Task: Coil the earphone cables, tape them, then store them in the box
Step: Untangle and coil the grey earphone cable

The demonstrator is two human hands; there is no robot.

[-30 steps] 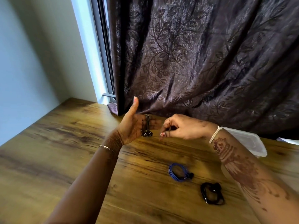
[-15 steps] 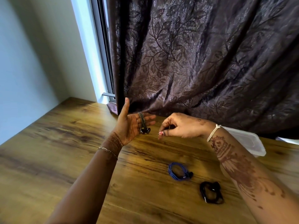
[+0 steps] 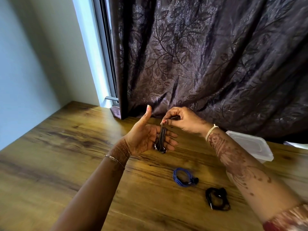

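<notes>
My left hand [image 3: 146, 137] is held palm up above the wooden table [image 3: 66, 164], thumb raised and fingers straight. A grey earphone cable [image 3: 162, 140] is wound in several loops around those fingers, with its earbuds hanging below them. My right hand [image 3: 181, 120] is just above and pinches the loose end of that cable at the top of the loops. A coiled blue earphone [image 3: 182, 177] and a coiled black earphone [image 3: 215, 198] lie on the table nearer to me. A clear plastic box [image 3: 251, 145] stands at the right, behind my right forearm.
A dark patterned curtain [image 3: 208, 64] hangs along the table's far edge, down to the tabletop. A window frame [image 3: 106, 55] and a pale wall [image 3: 33, 72] are on the left. Something white [image 3: 298, 145] shows at the far right edge.
My right hand moved left and up to the top of the loops with the cable end. My left hand dropped slightly and its fingers spread flatter.
</notes>
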